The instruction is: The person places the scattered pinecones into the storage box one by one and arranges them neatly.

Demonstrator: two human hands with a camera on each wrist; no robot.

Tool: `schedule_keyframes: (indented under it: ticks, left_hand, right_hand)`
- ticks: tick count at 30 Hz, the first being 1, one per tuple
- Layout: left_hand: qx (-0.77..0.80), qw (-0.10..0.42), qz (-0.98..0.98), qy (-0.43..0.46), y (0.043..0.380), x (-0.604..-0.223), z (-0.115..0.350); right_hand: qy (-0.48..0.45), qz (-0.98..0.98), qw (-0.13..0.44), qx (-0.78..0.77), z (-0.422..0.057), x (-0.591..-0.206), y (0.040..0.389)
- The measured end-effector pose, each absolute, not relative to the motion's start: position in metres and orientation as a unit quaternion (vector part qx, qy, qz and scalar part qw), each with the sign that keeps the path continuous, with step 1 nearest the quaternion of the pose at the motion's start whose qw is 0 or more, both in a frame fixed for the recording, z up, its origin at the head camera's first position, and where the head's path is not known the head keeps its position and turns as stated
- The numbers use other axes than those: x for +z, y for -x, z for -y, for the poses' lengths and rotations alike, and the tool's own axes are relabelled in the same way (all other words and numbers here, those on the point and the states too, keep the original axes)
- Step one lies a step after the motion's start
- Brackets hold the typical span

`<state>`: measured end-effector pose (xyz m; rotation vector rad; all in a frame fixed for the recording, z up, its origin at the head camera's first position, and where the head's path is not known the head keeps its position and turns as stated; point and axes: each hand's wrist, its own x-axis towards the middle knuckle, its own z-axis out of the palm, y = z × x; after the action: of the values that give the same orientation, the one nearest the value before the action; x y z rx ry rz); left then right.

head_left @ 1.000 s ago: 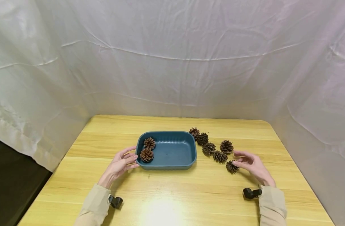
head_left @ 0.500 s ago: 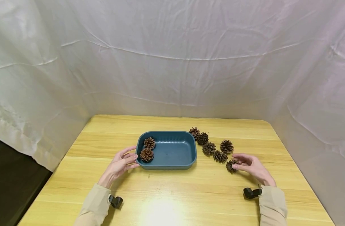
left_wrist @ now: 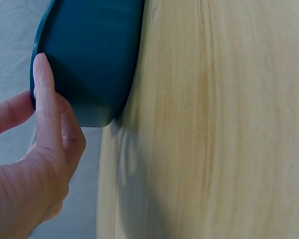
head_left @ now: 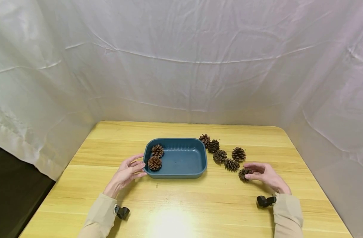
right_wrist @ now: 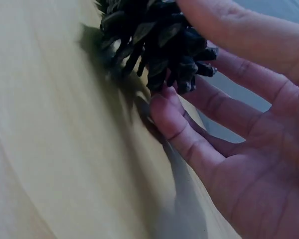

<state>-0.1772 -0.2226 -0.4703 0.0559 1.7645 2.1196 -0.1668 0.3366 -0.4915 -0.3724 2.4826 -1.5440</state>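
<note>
The right grip [head_left: 266, 174] pinches a pine cone [head_left: 243, 175] between thumb and fingers at the surface [head_left: 223, 205]; whether the cone has lifted cannot be told. It should prove light and stiff, rough enough not to slip, though its scale tips look brittle; a loose pinch across the widest scales, or round the solid core, would suit it better than squeezing the tips. The right wrist view shows its dark, woody scales splayed in overlapping tiers. From this cone, a rounder cone [head_left: 238, 154] sits close by, just short of 12 o'clock, and a slanting row of four cones [head_left: 231, 165] runs out toward 10 o'clock, the farthest just beside the 2 o'clock corner of a tray [head_left: 175, 177]. The tray, well apart between 9 and 10 o'clock, is blue-green, smooth and probably plastic, a rounded rectangle with a thin rim; it is likely light enough to slide if nudged. Two browner cones [head_left: 154, 163] lie inside at its 9 o'clock end, where the left grip [head_left: 127, 171] rests extended fingers against the outside and rim. The surface is pale, glossy wood grain, backed toward 12 o'clock by creased, whitish cloth [head_left: 181, 82].
</note>
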Motion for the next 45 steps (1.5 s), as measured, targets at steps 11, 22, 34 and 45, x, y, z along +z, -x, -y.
schedule_keyframes:
  ticks: [11, 22, 34, 45]
  left_hand:
    - [0.754, 0.189, -0.629, -0.017, 0.177, -0.468, 0.221]
    - [0.756, 0.189, -0.626, -0.014, 0.177, -0.468, 0.221]
    - [0.756, 0.188, -0.626, -0.014, 0.177, -0.469, 0.221]
    - [0.754, 0.189, -0.629, -0.015, 0.176, -0.469, 0.222]
  right_hand:
    - [0.125, -0.832, 0.085, -0.534, -0.339, -0.491, 0.169]
    - [0.098, -0.839, 0.089, -0.528, -0.338, -0.486, 0.169]
    - [0.101, -0.834, 0.084, -0.536, -0.330, -0.478, 0.171]
    - [0.113, -0.815, 0.078, -0.564, -0.319, -0.473, 0.178]
